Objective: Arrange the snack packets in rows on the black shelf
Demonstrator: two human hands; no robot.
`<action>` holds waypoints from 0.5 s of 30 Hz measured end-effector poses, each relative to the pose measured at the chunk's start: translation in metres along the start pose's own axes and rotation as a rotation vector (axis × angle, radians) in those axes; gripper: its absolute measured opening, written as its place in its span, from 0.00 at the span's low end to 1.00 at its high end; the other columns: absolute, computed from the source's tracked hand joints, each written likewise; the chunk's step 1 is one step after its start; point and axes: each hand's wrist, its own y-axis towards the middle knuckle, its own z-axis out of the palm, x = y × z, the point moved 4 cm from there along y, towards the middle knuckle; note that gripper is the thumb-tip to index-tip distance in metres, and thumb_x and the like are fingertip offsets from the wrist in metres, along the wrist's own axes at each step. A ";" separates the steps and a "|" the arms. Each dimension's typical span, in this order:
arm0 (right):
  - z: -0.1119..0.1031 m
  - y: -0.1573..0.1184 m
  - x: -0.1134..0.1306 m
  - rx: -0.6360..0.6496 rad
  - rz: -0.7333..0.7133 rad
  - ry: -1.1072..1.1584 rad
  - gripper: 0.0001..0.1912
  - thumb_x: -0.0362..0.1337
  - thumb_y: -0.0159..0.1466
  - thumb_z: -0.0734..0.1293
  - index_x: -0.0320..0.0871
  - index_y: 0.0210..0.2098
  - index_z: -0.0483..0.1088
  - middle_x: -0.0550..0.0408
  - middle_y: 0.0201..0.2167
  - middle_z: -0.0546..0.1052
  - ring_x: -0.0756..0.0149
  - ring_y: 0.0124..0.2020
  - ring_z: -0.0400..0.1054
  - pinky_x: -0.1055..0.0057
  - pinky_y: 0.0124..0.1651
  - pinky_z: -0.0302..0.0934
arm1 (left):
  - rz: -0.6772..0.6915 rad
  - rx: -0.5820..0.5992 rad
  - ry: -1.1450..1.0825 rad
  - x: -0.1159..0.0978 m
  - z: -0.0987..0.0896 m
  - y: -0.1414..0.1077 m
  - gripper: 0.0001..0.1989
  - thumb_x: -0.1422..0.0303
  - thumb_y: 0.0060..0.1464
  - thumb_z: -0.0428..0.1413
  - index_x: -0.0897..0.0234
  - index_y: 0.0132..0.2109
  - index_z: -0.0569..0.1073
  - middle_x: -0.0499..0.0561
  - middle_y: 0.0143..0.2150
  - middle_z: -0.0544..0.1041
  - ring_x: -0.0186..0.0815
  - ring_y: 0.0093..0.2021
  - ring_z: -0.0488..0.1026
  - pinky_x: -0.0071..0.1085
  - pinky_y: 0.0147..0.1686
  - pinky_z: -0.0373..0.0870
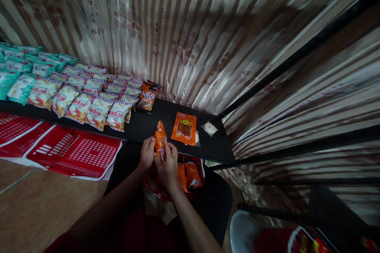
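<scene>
Between my two hands is an orange snack bag [160, 136], held upright over my lap near the front edge of the black shelf [166, 112]. My left hand [147, 152] grips its left side, fingers closed. Around the bag's lower right side wraps my right hand [167, 162]. Just beyond, a flat orange snack packet [184, 127] lies on the shelf, partly covering a small clear packet. Another small white packet [209, 128] sits further right. Below my right hand, a red basket holds several orange packets [192, 174].
Rows of white-and-red snack bags [97, 111] and teal bags [20, 87] fill the shelf's left part, with an orange-brown bag [147, 95] at the row's end. Red printed sheeting [74, 150] hangs below. Black metal bars [285, 61] and striped curtain [184, 35] stand behind and right.
</scene>
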 end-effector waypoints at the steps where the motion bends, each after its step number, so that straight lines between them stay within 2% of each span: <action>1: 0.001 0.000 0.000 0.002 -0.015 -0.017 0.31 0.35 0.55 0.65 0.41 0.58 0.62 0.44 0.49 0.65 0.54 0.52 0.59 0.56 0.56 0.56 | -0.008 0.008 -0.001 0.000 0.000 0.000 0.14 0.65 0.59 0.44 0.63 0.39 0.74 0.54 0.43 0.75 0.37 0.47 0.70 0.36 0.54 0.61; 4: 0.004 -0.002 0.002 0.013 -0.056 -0.065 0.32 0.35 0.55 0.65 0.40 0.59 0.61 0.42 0.50 0.64 0.53 0.53 0.58 0.54 0.55 0.56 | -0.037 0.028 -0.032 0.002 -0.001 0.001 0.14 0.64 0.58 0.46 0.63 0.37 0.74 0.53 0.40 0.76 0.37 0.46 0.70 0.36 0.53 0.62; 8: 0.008 -0.004 0.008 0.018 -0.091 -0.110 0.31 0.33 0.56 0.63 0.45 0.59 0.60 0.43 0.53 0.64 0.52 0.55 0.57 0.51 0.55 0.56 | -0.114 0.069 -0.155 0.009 -0.001 0.000 0.13 0.59 0.54 0.51 0.64 0.35 0.75 0.52 0.37 0.77 0.38 0.43 0.73 0.34 0.48 0.67; 15: 0.013 -0.007 0.013 0.042 -0.126 -0.101 0.25 0.32 0.58 0.60 0.42 0.56 0.65 0.42 0.54 0.65 0.53 0.55 0.58 0.53 0.54 0.57 | -0.217 0.095 -0.354 0.013 0.002 -0.001 0.20 0.53 0.46 0.58 0.67 0.37 0.74 0.53 0.34 0.78 0.40 0.39 0.76 0.34 0.41 0.71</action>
